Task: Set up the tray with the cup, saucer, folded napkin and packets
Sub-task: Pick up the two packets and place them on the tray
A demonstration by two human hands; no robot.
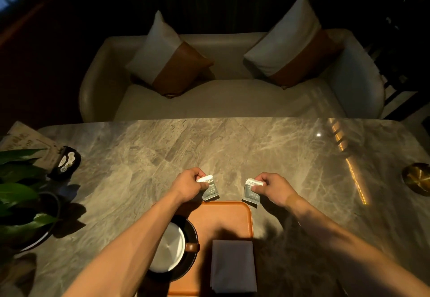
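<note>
My left hand (189,183) pinches one packet (210,191), my right hand (271,186) another packet (251,194), just past the tray (232,213). I should lay both flat there.

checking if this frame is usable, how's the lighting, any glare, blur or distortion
Head view: dim and warm, lit mostly around the hands, left hand and right hand, each holding a packet; corners fall to near black. Glare: a bright spot and a streak of reflected lights on the table. The forearms cast shadows over the tray. Wide-angle bending curves the table edge. The near forearms look soft.
</note>
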